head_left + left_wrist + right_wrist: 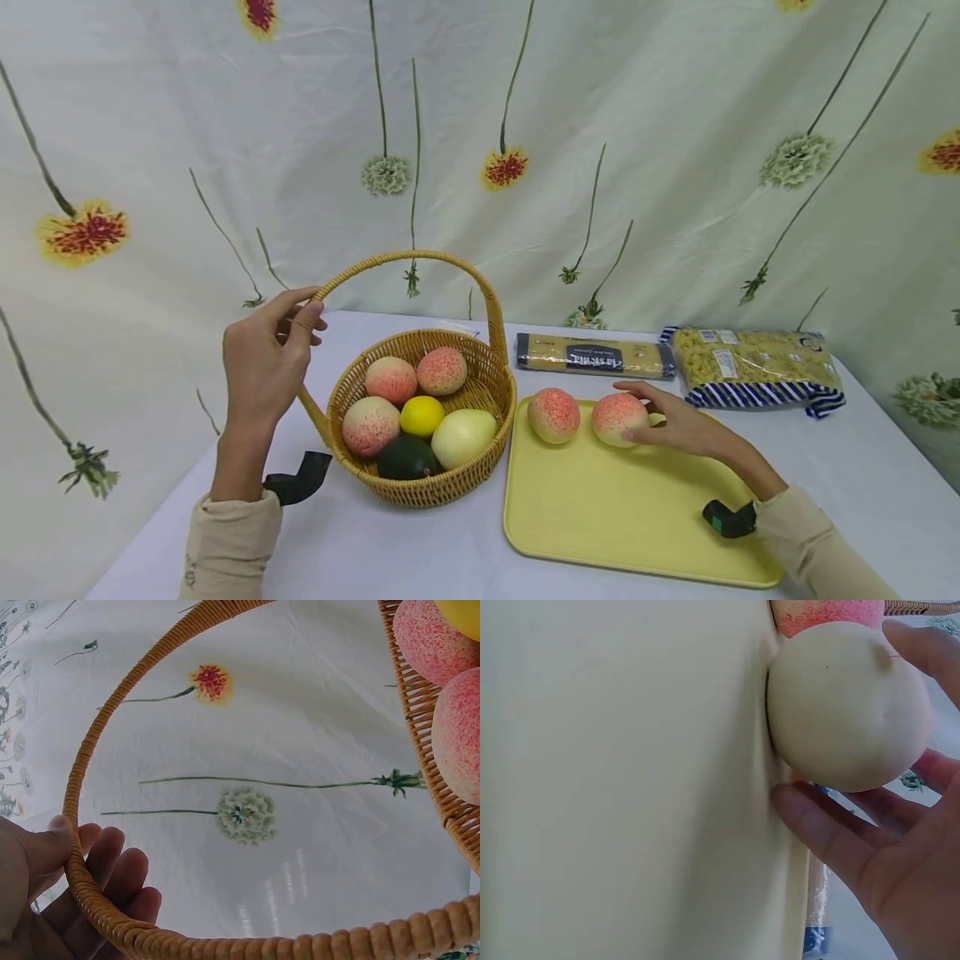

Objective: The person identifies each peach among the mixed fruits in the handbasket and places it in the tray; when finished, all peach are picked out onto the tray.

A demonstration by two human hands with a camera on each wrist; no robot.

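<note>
My left hand [266, 360] holds the upper left side of the tall handle of a wicker basket [423, 493]. The left wrist view shows the thumb and fingers around the handle [90, 754]. Inside the basket lie several peaches [371, 426], a yellow lemon [422, 416], a pale green pear-shaped fruit [464, 438] and a dark green avocado-like fruit [407, 457]. On the right, my right hand [686, 427] grips a peach [618, 419] at the back of a yellow tray [585, 508], thumb and fingers on opposite sides. A second peach [554, 415] sits just left of it.
Behind the tray lie a flat pack of spaghetti [596, 356] and a larger bag of short pasta [753, 367]. A flowered cloth [450, 125] hangs behind the white-covered table [375, 550]. Black wrist mounts [731, 519] stick out by both sleeves.
</note>
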